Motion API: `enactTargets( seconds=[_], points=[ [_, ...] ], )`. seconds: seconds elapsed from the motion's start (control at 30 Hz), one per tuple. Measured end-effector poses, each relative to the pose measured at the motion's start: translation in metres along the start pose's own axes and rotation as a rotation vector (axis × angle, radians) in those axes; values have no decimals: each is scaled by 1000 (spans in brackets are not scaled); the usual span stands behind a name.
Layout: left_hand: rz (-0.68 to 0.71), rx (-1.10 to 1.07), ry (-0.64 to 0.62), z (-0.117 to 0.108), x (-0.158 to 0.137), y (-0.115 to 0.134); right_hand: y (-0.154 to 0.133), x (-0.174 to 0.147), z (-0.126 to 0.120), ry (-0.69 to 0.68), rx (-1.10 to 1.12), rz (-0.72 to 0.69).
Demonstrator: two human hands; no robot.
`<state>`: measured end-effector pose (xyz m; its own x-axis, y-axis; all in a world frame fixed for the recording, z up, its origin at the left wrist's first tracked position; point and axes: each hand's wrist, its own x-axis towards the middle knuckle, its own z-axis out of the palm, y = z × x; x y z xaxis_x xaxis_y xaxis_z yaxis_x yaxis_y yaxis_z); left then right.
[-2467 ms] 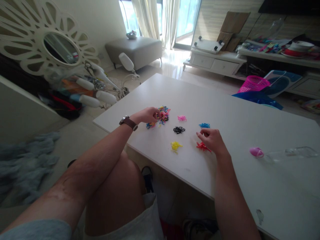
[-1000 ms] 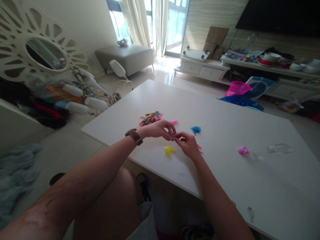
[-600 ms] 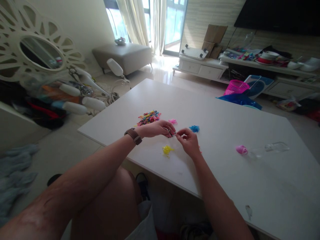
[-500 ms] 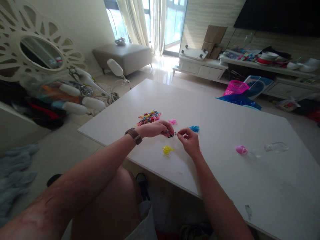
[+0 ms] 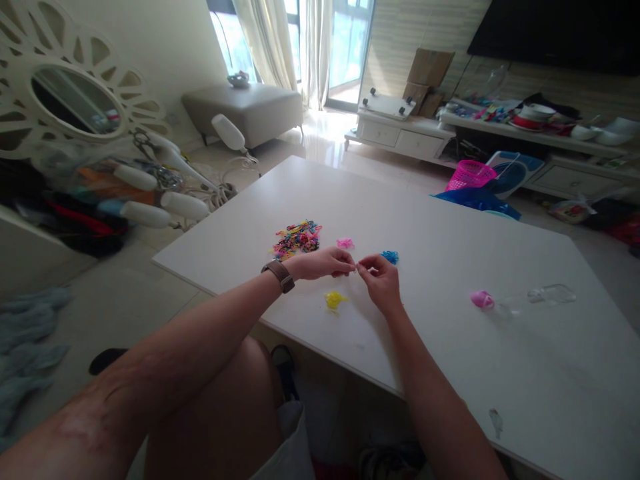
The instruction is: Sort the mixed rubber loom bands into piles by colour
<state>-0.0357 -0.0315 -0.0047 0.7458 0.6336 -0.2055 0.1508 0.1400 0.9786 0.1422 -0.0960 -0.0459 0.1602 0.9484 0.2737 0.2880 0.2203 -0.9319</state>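
White flat counter (image 5: 435, 247), mid-frame: left hand (image 5: 344, 263) and right hand (image 5: 377, 275) pinched closed, contents too small to tell. Multicoloured thin-loop pile (image 5: 300, 237) left of centre. Likely fingertip handling; next move needs light control.

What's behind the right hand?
Blue loops show just beyond the right hand. The tabletop directly hidden by the hand is covered, so anything there can't be seen.

Watch (image 5: 279, 275): brown band with shiny metal bits, worn just behind the left fingers (image 5: 345, 267).
Shorts (image 5: 286, 445): pale and loose, well below the fingers.
Shoe (image 5: 283, 359): dark with a lighter edge, also below the fingers, dim to see.
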Motion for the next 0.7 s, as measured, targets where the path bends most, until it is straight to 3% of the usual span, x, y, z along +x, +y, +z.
enactTargets(
  seconds=[0.3, 0.5, 0.6, 0.7],
  points=[
    [1, -67, -7, -3, 11, 1, -1, 1, -1, 81, -52, 3],
    [-38, -153, 476, -33, 27, -11, 0, 1, -2, 116, -118, -46],
    [-76, -197, 598, -36, 34, -11, 1, 1, -3, 92, -147, -83],
    [-97, -239, 637, -33, 40, -6, 0, 0, -3, 78, -170, -103]
  ],
)
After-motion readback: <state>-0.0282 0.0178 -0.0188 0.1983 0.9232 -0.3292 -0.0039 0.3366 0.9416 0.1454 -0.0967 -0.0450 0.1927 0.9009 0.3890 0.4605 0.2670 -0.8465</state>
